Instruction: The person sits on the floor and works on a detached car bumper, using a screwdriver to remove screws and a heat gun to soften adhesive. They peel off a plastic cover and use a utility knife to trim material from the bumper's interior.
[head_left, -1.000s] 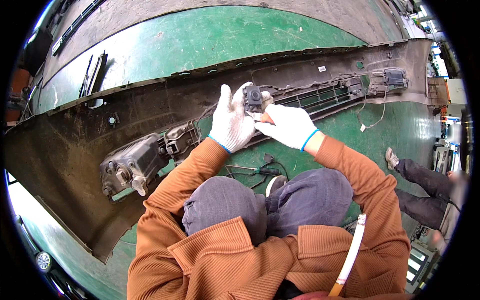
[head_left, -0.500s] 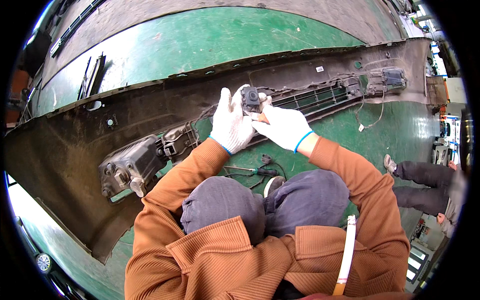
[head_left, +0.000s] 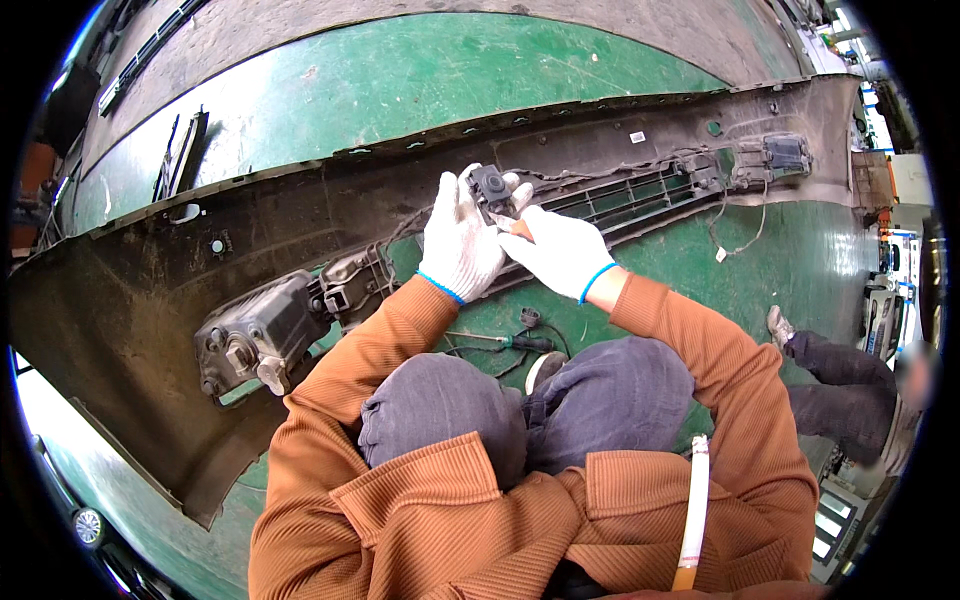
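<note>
My left hand, in a white knit glove, is closed around a small black square part with a round lens-like centre, perhaps a car camera or sensor. My right hand, gloved too, pinches a small tool with an orange-brown end against the part's lower side. The fingers hide most of this tool, so its kind is unclear. Both hands are above a large dark bumper cover lying inside-up on the floor. Its wiring runs behind the hands.
A lamp unit sits at the bumper's left, another at its right. Between them is a slatted grille. A screwdriver and a cable plug lie before my knees. Another person's legs show at right. A cigarette hangs low.
The black part has tilted in my left hand and shifted slightly left and down. My right hand has moved a little left, keeping its pinch.
</note>
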